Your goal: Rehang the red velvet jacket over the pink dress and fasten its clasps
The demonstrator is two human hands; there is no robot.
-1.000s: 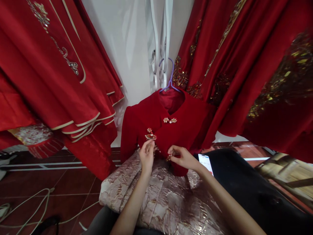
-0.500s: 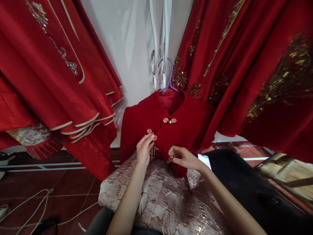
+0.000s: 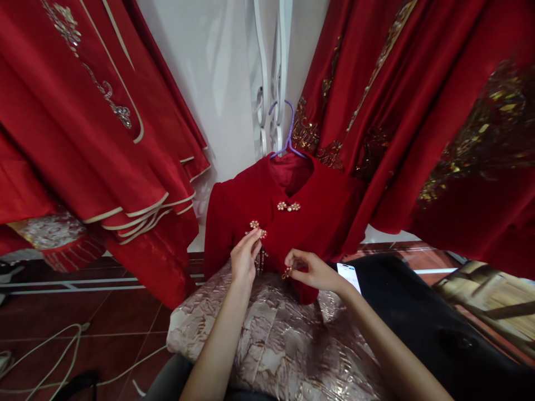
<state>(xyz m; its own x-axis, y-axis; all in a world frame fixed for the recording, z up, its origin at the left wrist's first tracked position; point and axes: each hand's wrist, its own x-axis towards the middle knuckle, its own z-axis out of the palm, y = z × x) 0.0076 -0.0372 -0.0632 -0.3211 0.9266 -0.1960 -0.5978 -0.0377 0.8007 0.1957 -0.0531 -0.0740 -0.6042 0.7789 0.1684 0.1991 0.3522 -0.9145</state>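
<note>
A dark red jacket (image 3: pixel 317 195) hangs on a purple hanger (image 3: pixel 288 146), its lower part over a shiny pinkish-gold patterned fabric (image 3: pixel 267 351) in front of me. A flower-shaped frog clasp (image 3: pixel 289 206) with pearls sits at its neckline. My left hand (image 3: pixel 246 259) pinches at the lower gold flower clasp (image 3: pixel 254 225) on the jacket's front, where beaded tassels (image 3: pixel 261 260) hang. Lower and to the right, my right hand (image 3: pixel 311 270) holds a small gold beaded ornament (image 3: pixel 286 272) between thumb and fingers, close to the jacket's hem. My fingers partly hide both pieces.
Red embroidered garments hang at the left (image 3: pixel 104 150) and right (image 3: pixel 388 111). A phone (image 3: pixel 348 276) lies on a black surface (image 3: pixel 401 301) to my right. White cables (image 3: pixel 75 345) trail over the tiled floor at lower left.
My right hand has shifted very slightly left with the ornament. My left hand stays at the flower clasp; the view has moved a little.
</note>
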